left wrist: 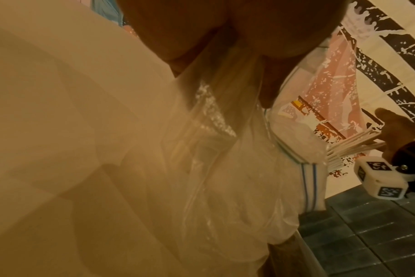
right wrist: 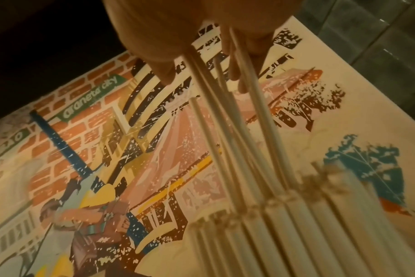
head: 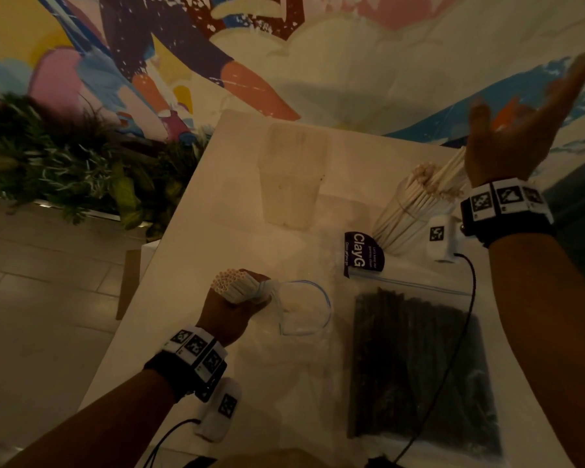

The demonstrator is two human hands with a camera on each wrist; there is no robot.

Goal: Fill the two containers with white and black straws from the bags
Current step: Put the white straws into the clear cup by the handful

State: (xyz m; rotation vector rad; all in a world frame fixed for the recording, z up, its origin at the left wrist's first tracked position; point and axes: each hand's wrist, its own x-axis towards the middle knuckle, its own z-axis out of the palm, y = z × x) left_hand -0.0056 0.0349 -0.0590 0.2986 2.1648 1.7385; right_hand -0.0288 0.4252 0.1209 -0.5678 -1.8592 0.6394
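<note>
At lower centre of the head view, the left hand (head: 232, 307) is fisted around a bundle of white straws (head: 232, 285) together with the mouth of a clear zip bag (head: 301, 307) on the white desk (head: 190, 231). At upper right, the right hand (head: 524, 130) is raised with fingers spread and holds nothing, above a clear container (head: 409, 214) packed with white straws. A second, empty container (head: 293, 177) stands at upper centre. A bag of black straws (head: 419, 366) lies flat at lower right.
</note>
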